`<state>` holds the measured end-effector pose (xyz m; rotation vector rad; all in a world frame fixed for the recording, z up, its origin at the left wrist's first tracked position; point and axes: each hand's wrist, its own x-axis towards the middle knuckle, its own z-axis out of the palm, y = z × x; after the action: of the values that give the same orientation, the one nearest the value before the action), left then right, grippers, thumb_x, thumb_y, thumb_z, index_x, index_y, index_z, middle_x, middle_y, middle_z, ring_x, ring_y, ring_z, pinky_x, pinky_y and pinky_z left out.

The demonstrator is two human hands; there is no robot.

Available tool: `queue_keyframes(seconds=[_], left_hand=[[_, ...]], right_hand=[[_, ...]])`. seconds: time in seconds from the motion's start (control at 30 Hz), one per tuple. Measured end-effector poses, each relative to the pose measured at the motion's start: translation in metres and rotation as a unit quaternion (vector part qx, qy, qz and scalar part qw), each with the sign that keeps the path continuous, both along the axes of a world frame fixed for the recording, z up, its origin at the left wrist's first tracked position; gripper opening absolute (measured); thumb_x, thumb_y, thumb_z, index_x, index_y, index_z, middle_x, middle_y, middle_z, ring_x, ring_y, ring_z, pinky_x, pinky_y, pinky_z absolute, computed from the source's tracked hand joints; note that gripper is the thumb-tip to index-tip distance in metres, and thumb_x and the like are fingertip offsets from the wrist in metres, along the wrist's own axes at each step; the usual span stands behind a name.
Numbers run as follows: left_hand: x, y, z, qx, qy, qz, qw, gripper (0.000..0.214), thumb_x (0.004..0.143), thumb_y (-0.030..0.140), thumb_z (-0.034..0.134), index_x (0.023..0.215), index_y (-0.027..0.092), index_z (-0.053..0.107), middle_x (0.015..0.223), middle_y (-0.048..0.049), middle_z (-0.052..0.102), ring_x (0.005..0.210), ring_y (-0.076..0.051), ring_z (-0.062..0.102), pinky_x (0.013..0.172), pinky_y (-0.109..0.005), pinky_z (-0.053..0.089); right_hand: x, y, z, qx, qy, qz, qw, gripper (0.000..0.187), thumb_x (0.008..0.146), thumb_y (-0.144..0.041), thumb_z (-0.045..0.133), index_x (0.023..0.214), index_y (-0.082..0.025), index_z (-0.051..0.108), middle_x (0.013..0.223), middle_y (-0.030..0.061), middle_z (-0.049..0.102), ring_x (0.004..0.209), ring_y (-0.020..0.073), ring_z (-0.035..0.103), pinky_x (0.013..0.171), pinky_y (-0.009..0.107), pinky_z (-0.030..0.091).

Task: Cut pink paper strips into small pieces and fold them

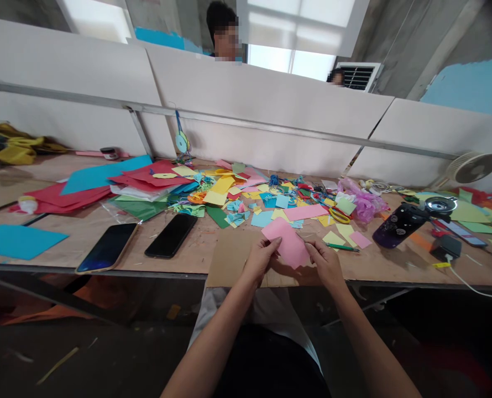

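My left hand (265, 257) is closed on the left side of a pink sheet of paper (286, 243), which is held tilted above the table's front edge. At the paper's right edge, my right hand (323, 261) is closed in a pinch. A thin dark tip shows by its fingers, but I cannot make out what it belongs to. Beneath both hands lies a piece of brown cardboard (229, 255). Just right of the paper are a green pencil (342, 247), small yellow paper pieces (333, 238) and yellow-handled scissors (338, 215).
Two phones, one black (171, 235) and one in a light case (108, 247), lie left. Paper scraps (229, 193) cover the middle back. A dark bottle (399, 225), a black adapter (445, 247) and a fan (474, 167) stand right. People are behind the white partition (262, 88).
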<state>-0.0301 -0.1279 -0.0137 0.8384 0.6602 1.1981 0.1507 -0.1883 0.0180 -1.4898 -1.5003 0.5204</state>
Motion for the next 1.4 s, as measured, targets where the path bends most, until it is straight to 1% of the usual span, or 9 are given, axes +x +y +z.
queue_keyframes(seconds=[0.2,0.37,0.5,0.67,0.83,0.93,1.1,1.23,1.4], left_hand=[[-0.001,0.001,0.0,0.001,0.032,0.021,0.999,0.043,0.058,0.048,0.088,0.079,0.013,0.074,0.068,-0.0024,0.065,0.058,-0.01,0.05,0.056,-0.023,0.036],[-0.001,-0.001,0.003,0.012,0.032,0.032,0.999,0.043,0.059,0.048,0.088,0.078,0.013,0.073,0.067,-0.001,0.063,0.055,-0.009,0.047,0.054,-0.022,0.036],[-0.002,-0.002,0.006,0.013,0.042,0.028,0.999,0.045,0.057,0.05,0.088,0.077,0.013,0.072,0.067,-0.0008,0.062,0.054,-0.008,0.046,0.053,-0.022,0.036],[-0.001,-0.002,0.006,0.015,0.044,0.031,0.998,0.045,0.056,0.05,0.088,0.075,0.013,0.072,0.064,-0.0002,0.061,0.054,-0.008,0.046,0.053,-0.022,0.036],[0.0,-0.001,-0.001,0.008,0.032,0.009,0.999,0.04,0.06,0.047,0.088,0.079,0.014,0.074,0.067,-0.0018,0.064,0.057,-0.009,0.049,0.056,-0.022,0.037],[0.001,-0.002,-0.003,0.002,0.03,0.0,1.0,0.039,0.06,0.045,0.088,0.079,0.013,0.075,0.068,-0.0027,0.065,0.058,-0.009,0.051,0.057,-0.022,0.038],[0.001,-0.003,-0.001,-0.007,0.018,-0.014,1.0,0.041,0.06,0.046,0.088,0.083,0.014,0.076,0.073,-0.0049,0.068,0.06,-0.011,0.055,0.059,-0.024,0.042],[0.001,-0.003,0.001,-0.012,0.018,-0.01,1.0,0.042,0.057,0.046,0.089,0.08,0.013,0.075,0.071,-0.0047,0.067,0.058,-0.011,0.054,0.057,-0.024,0.042],[0.001,-0.003,0.0,-0.01,0.021,-0.013,1.0,0.04,0.059,0.044,0.089,0.079,0.013,0.076,0.069,-0.0044,0.067,0.058,-0.01,0.053,0.056,-0.022,0.041]], right_hand=[[-0.001,0.0,0.003,-0.011,0.009,0.006,1.0,0.036,0.091,-0.051,0.054,0.09,-0.02,0.071,0.066,-0.001,0.057,0.062,0.0169,0.053,0.058,0.027,0.04],[0.001,0.0,0.002,-0.016,0.009,0.014,1.0,0.036,0.092,-0.051,0.053,0.093,-0.019,0.071,0.067,-0.0009,0.055,0.063,0.0168,0.052,0.058,0.027,0.04],[0.002,-0.001,0.002,-0.017,0.005,0.015,1.0,0.035,0.093,-0.05,0.053,0.093,-0.02,0.071,0.067,-0.0008,0.055,0.064,0.0169,0.052,0.059,0.027,0.04],[0.001,-0.001,0.004,-0.018,0.016,0.029,0.999,0.035,0.092,-0.051,0.053,0.095,-0.021,0.07,0.075,0.0007,0.06,0.068,0.0177,0.054,0.06,0.027,0.042],[0.0,-0.001,0.006,0.015,-0.007,0.04,0.999,0.031,0.094,-0.047,0.052,0.088,-0.021,0.068,0.08,0.0016,0.062,0.077,0.0186,0.056,0.067,0.027,0.042],[-0.001,-0.001,0.006,0.02,-0.013,0.034,0.999,0.031,0.095,-0.046,0.051,0.089,-0.021,0.068,0.082,0.0018,0.064,0.079,0.0191,0.057,0.07,0.027,0.041],[-0.001,0.0,0.004,0.004,-0.014,0.014,1.0,0.032,0.093,-0.048,0.052,0.091,-0.02,0.069,0.08,0.002,0.065,0.079,0.0202,0.058,0.07,0.028,0.041],[-0.002,0.0,0.004,0.014,-0.009,0.02,1.0,0.033,0.093,-0.047,0.051,0.094,-0.021,0.071,0.087,0.0028,0.068,0.083,0.0205,0.06,0.073,0.028,0.042],[-0.003,0.001,0.004,0.009,-0.001,0.014,1.0,0.037,0.092,-0.05,0.052,0.092,-0.02,0.072,0.082,0.0026,0.068,0.079,0.0204,0.059,0.07,0.028,0.042]])
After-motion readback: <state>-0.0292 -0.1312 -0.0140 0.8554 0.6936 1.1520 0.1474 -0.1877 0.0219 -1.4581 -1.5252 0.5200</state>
